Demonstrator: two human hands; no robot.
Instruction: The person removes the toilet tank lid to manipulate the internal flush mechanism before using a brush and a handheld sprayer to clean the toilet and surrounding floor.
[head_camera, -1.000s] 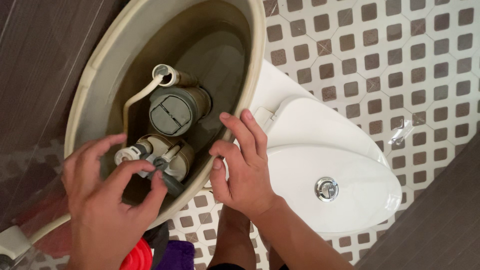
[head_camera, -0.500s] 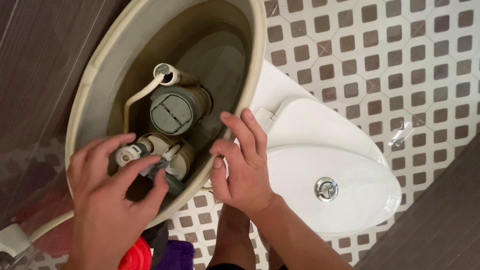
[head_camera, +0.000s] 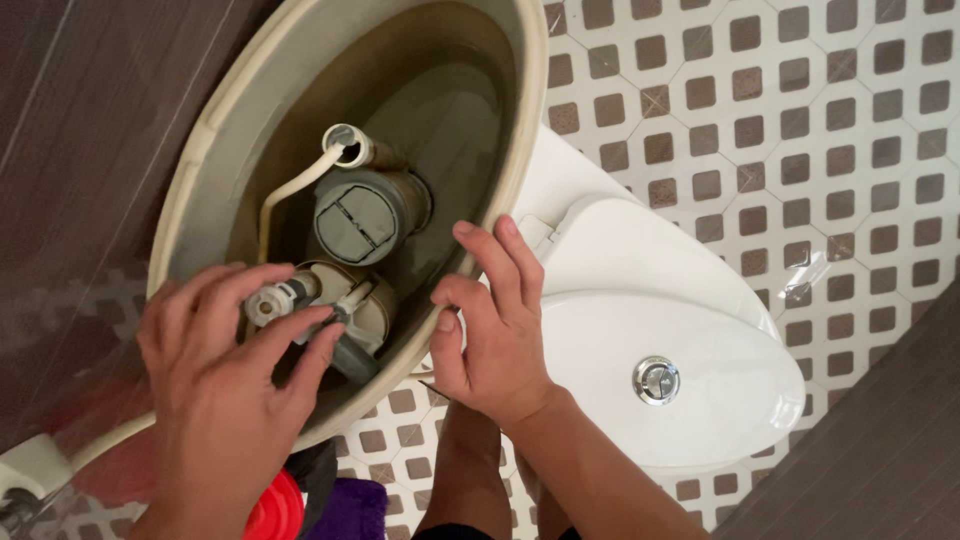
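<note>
Fill valve (head_camera: 300, 300) in open cistern (head_camera: 520, 150): left hand (head_camera: 225, 390) grip clamped on it; right hand (head_camera: 495, 325) fingers loosely apart, resting on rim.

The open tank (head_camera: 200, 150) is stained, dull ceramic; the lid (head_camera: 690, 345) beside it is glossy white with a shiny chrome button (head_camera: 656, 380). The valve (head_camera: 365, 215) inside is matt grey plastic. The floor (head_camera: 800, 130) is smooth patterned tile.

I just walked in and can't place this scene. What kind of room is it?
Most likely a bathroom. An open toilet tank shows its flush parts, the tank lid with a chrome button rests over the white toilet seat, and the patterned floor tiles fit too. Both hands work at the tank.
</note>
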